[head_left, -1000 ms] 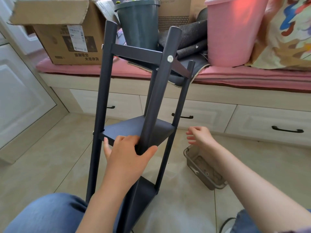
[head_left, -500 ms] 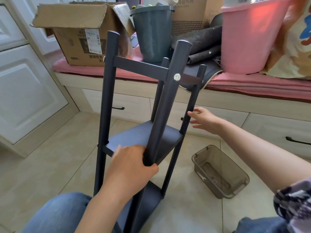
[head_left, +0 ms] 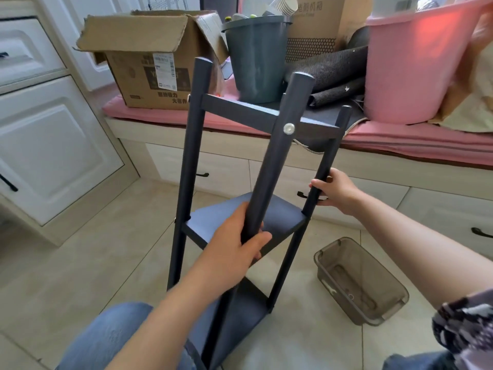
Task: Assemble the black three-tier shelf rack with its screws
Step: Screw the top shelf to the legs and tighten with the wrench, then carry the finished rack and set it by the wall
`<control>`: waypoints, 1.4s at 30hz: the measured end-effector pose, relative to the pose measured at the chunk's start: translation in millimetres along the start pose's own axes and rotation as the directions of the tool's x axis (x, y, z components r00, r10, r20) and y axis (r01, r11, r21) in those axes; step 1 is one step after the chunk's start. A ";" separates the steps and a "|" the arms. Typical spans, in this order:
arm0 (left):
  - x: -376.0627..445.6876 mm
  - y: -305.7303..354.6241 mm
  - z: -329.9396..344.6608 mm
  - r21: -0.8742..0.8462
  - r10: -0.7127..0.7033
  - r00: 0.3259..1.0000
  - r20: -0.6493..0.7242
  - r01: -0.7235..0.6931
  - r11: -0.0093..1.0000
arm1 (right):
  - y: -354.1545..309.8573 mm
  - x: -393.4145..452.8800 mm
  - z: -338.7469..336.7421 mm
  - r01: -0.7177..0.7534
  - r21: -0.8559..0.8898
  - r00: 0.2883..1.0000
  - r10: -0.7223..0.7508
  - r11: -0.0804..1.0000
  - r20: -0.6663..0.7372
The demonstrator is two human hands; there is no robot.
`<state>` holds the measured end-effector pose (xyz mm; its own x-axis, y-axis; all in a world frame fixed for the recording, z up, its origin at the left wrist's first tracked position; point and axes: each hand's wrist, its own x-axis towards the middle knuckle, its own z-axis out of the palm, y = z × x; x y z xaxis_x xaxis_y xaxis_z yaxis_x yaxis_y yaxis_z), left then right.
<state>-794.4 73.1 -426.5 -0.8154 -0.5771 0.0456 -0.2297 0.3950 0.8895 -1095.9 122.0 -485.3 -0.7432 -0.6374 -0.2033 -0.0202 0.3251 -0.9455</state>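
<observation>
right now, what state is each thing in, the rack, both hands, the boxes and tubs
rack: upright, three shelves fitted
screw: seated in the near post
left hand: grips the near post
right hand: grips the right post
cardboard box: flaps open
clear bin: on the floor, no lid
grey bucket: upright, stuffed
pink tub: upright

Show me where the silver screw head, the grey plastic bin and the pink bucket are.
silver screw head (head_left: 289, 128): head view, its centre.
grey plastic bin (head_left: 344, 265): head view, left wall.
pink bucket (head_left: 408, 73): head view, front wall.
</observation>
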 end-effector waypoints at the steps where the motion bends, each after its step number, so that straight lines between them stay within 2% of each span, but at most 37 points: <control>1: 4.4 -1.7 -6.4 0.031 -0.004 1.000 -0.004 0.004 1.000 | -2.2 -1.5 -4.0 0.013 -0.001 1.000 -0.013 1.000 -0.012; 10: 37.0 -15.2 -55.6 0.167 -0.123 0.991 -0.058 0.131 0.977 | -26.4 -24.3 -25.5 0.073 -0.115 0.993 -0.083 0.991 -0.080; 15: 40.7 -28.6 -83.3 0.099 -0.118 0.965 -0.232 0.144 0.985 | -40.7 -39.1 -20.9 0.152 -0.264 0.988 -0.155 0.953 0.008; 19: 40.0 -42.7 -91.5 0.043 -0.101 0.957 -0.272 0.116 0.992 | -48.1 -48.5 -13.4 0.197 -0.287 0.980 -0.198 0.938 0.025; 25: 57.5 -53.5 -104.4 0.034 -0.079 0.961 -0.266 0.091 0.995 | -54.5 -52.8 -17.2 0.254 -0.321 0.966 -0.254 0.912 0.044; 30: 88.2 -68.5 -123.2 0.042 -0.090 0.965 -0.248 0.103 0.994 | -53.4 -32.3 -16.4 0.313 -0.274 0.950 -0.298 0.909 0.097; 35: 148.8 -73.3 -160.1 0.124 -0.115 0.993 -0.017 0.116 0.985 | -71.2 19.1 -19.7 0.339 -0.299 0.938 -0.298 0.892 0.175; 38: 176.2 -79.5 -173.7 0.063 -0.166 0.985 0.051 0.162 0.985 | -86.2 41.7 -25.0 0.310 -0.280 0.936 -0.240 0.909 0.258; 42: 186.3 -77.9 -178.2 -0.153 -0.276 0.961 -0.014 0.271 0.950 | -116.0 58.9 -35.8 0.239 -0.178 0.934 -0.176 0.955 0.311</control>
<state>-833.8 -192.6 -406.2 -0.7129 -0.6735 -0.1953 -0.3577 0.1098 0.9274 -1161.2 71.7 -378.5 -0.4829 -0.8696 -0.1025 -0.3158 0.2822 -0.9059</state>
